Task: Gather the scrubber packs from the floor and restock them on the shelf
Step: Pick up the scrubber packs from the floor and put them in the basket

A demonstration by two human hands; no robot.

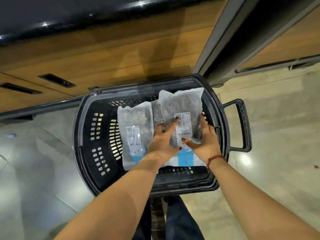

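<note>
A black plastic basket [90, 135] stands on the floor below me with clear scrubber packs in it. One pack [135, 125] lies flat at the left of the basket. A second pack [181, 104] lies at the right, partly over a third pack [156, 111] that shows only as a strip. My left hand [162, 141] grips the left edge of the right pack, thumb on its lower part. My right hand [202, 141] holds its right edge, fingers along the side and thumb on top.
The basket has a black handle [242, 125] sticking out to the right. Behind it runs a wooden cabinet front [103, 54] with dark recessed grips and a dark top. A grey post [223, 40] rises at the back right. Pale tiled floor lies on both sides.
</note>
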